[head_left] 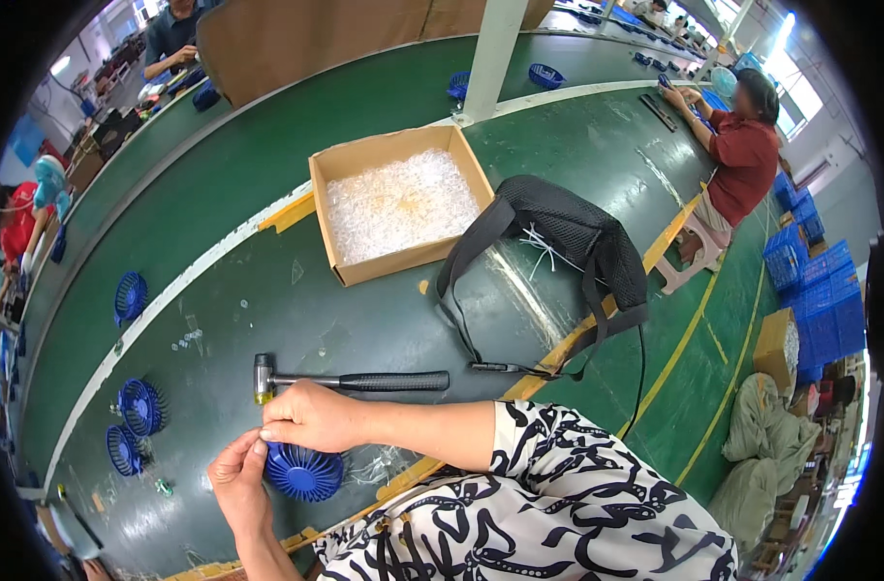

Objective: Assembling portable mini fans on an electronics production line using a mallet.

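Note:
My left hand [236,476] and my right hand [311,416] meet over the near edge of the green worktable, thumbs and fingertips pinched together. Whatever is between the fingertips is too small or too hidden to make out. Just below my right hand lies a round blue slatted plastic cover [306,474], like a fan grille, partly covered by that hand. Beyond my right hand rests a hammer [355,381] with a black ribbed grip, its head pointing left.
An open cardboard box [337,232] of small clear plastic pieces stands ahead, beside a black mesh bag [568,218] with straps. More blue grilles [140,407] lie at the left, near a conveyor [185,165]. A co-worker in red [747,145] sits at the far right.

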Motion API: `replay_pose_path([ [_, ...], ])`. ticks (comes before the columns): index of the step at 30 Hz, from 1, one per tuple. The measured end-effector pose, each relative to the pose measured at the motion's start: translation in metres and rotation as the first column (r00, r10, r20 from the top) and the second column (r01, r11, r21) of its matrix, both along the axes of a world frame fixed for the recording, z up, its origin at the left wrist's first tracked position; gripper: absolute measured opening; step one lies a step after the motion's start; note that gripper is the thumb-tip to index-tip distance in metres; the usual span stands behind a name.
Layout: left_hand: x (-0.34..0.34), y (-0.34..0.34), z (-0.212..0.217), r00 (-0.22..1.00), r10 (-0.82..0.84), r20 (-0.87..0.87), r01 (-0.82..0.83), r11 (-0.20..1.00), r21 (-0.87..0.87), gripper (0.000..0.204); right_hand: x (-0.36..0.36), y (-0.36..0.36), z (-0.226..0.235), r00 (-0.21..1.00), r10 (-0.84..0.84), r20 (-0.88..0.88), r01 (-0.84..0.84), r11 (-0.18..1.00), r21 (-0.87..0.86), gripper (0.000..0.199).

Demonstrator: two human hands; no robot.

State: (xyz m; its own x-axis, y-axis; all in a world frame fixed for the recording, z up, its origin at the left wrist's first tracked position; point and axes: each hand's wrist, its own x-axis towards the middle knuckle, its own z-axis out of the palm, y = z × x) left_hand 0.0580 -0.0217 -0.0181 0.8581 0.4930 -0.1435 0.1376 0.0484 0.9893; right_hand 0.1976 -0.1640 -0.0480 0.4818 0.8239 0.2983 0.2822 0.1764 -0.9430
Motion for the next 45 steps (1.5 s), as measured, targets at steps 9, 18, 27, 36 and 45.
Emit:
replay_pose_path([
  [9, -0.005, 0.009, -0.011, 0.997, 0.075, 0.01, -0.068, 0.95, -0.306, 0.015, -0.004, 0.008, 0.001, 0.994, -0.064, -0.085, 0.065, 0.998, 0.012, 0.018],
  [18, -0.002, 0.013, -0.009, 0.998, 0.07, 0.007, -0.063, 0.934, -0.35, 0.013, -0.004, 0.004, 0.008, 0.989, -0.116, -0.09, 0.116, 0.993, -0.01, 0.01],
  [27, 0.002, 0.028, -0.018, 0.999, 0.04, -0.024, -0.045, 0.96, -0.277, 0.013, -0.002, 0.007, 0.004, 0.98, -0.19, -0.057, 0.19, 0.982, -0.003, 0.014],
  [36, 0.046, 0.094, 0.06, 0.995, 0.04, -0.095, -0.034, 0.997, 0.066, 0.015, -0.01, 0.007, 0.009, 0.985, -0.167, 0.031, 0.17, 0.979, -0.115, 0.026],
  [45, 0.19, 0.096, 0.091, 0.988, -0.14, -0.059, 0.141, 0.704, 0.697, 0.029, -0.01, 0.004, 0.007, 0.985, -0.104, 0.136, 0.124, 0.982, -0.145, 0.021],
])
